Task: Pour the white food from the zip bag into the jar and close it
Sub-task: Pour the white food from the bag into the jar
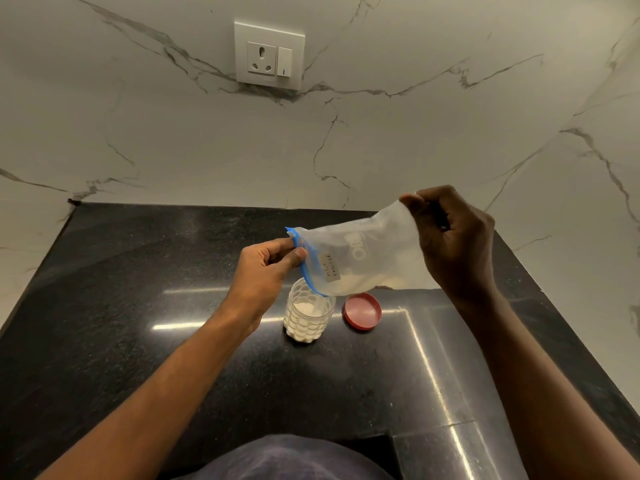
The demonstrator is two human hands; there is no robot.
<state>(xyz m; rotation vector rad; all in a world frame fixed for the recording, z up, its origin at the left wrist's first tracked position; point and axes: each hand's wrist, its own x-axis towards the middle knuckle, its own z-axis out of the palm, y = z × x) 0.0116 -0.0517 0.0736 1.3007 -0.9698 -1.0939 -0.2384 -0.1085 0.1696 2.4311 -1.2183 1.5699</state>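
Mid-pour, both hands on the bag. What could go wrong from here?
The zip bag mouth looks wider than the jar opening, so powder may spill onto the counter.
Neither the left hand nor the right hand steadies the jar; the bag could nudge it over.
The red lid lies close and might catch powder.

We found a black, speckled tabletop, polished enough to throw back streaks of light. A clear dimpled jar stood upright on it, open at the top and partly filled with white powder. Just to the jar's right a red lid lay flat, not touching it.
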